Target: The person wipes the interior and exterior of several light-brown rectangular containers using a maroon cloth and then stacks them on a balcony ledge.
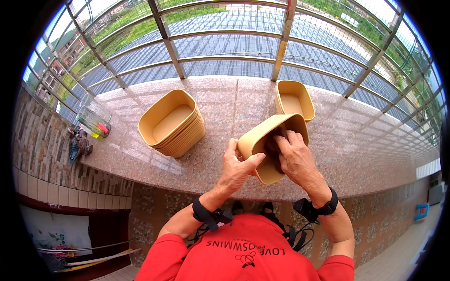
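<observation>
A tan kraft-paper food container [263, 137] is tilted above the stone ledge, its opening facing me. My left hand [239, 163] grips its left side, with the thumb over the rim. My right hand [295, 156] reaches into the opening; shadow hides its fingertips and whether they hold anything. To the left stands a nested stack of several matching containers [179, 130], leaning slightly, the top one open. Behind the held container, at the right, sits another tan container [293, 102], apparently with more nested beneath it.
The speckled granite ledge [218, 116] ends at a metal railing [228, 59] with wire mesh. On its left end stand clear jars [93, 121] with bright items inside, beside a small dark bundle [79, 142]. Black straps with devices [211, 214] circle both wrists, with loose cables nearby.
</observation>
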Demonstrator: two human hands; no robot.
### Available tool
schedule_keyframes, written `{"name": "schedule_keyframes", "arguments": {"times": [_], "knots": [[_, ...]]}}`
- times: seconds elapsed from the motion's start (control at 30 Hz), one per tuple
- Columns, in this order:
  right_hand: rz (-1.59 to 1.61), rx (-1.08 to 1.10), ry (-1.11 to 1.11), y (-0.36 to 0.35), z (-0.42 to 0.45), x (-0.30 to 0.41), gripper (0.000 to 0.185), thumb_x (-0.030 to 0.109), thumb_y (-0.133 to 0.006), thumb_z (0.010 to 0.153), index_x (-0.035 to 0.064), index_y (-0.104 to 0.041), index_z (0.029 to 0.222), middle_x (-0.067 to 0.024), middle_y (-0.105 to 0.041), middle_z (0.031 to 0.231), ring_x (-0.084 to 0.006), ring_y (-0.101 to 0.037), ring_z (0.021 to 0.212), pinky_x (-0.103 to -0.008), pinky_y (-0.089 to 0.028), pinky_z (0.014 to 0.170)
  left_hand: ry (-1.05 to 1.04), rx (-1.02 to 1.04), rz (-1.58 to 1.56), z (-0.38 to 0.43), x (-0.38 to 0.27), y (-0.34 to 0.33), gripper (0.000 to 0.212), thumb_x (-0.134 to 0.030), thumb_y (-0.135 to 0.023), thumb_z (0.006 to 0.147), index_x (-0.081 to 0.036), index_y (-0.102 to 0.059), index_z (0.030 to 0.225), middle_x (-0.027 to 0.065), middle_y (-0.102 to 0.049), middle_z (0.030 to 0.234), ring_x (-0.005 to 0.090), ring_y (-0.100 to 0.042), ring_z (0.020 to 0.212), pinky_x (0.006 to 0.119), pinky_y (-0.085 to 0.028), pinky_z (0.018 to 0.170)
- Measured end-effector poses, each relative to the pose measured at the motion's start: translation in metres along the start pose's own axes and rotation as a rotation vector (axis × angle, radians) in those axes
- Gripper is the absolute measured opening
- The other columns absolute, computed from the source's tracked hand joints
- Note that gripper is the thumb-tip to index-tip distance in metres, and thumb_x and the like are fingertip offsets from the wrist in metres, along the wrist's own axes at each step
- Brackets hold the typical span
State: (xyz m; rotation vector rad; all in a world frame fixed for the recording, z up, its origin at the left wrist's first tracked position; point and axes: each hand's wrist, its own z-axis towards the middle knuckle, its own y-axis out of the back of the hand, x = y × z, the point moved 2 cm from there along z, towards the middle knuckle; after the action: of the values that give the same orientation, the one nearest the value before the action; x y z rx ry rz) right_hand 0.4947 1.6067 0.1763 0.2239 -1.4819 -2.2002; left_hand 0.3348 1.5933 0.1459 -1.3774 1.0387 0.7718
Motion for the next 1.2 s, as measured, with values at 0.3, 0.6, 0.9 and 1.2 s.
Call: {"name": "schedule_keyframes", "arguments": {"times": [0.3,0.6,0.9,1.2], "knots": [[-0.319,-0.182,-0.036,-0.008,0.005,-0.004,0.039,0.002,-0.057,0.073,-0.0038,-0.056,0.111,-0.019,-0.046,0.113,-0.0304,-0.05,0.101,-0.0342,-0.049,0.084,0.002,0.052,0.125,0.0,-0.004,-0.004,0.04,-0.014,-0.071,0.076,-0.002,-0.041,0.1,0.0106,-0.058,0.094,0.0138,-0.059,0.081,0.027,-0.054,0.059],[-0.113,-0.163,0.088,0.011,0.006,0.004,0.031,0.002,-0.055,0.072,-0.0052,-0.057,0.102,-0.0182,-0.047,0.106,-0.031,-0.05,0.096,-0.0358,-0.05,0.079,-0.136,-0.016,0.131,0.005,0.004,0.01,0.052,-0.011,-0.077,0.067,-0.003,-0.039,0.101,0.0104,-0.057,0.094,0.0148,-0.059,0.083,0.027,-0.053,0.069],[0.271,0.588,-0.228,-0.003,-0.009,-0.013,0.045,-0.002,-0.054,0.07,0.0006,-0.053,0.115,-0.0239,-0.044,0.114,-0.0407,-0.046,0.107,-0.0447,-0.045,0.087,-0.258,-0.006,0.438,0.001,0.004,0.006,0.056,-0.012,-0.078,0.064,-0.003,-0.039,0.104,0.009,-0.057,0.094,0.0145,-0.058,0.087,0.029,-0.052,0.072],[0.532,0.0,-0.306,-0.008,0.002,0.001,0.04,-0.003,-0.048,0.073,-0.0083,-0.047,0.113,-0.0269,-0.043,0.107,-0.0438,-0.046,0.099,-0.0447,-0.041,0.088,-0.131,0.036,0.137,0.007,0.014,0.005,0.052,-0.01,-0.076,0.07,-0.003,-0.04,0.106,0.0108,-0.056,0.104,0.0152,-0.056,0.095,0.029,-0.049,0.082]]}}
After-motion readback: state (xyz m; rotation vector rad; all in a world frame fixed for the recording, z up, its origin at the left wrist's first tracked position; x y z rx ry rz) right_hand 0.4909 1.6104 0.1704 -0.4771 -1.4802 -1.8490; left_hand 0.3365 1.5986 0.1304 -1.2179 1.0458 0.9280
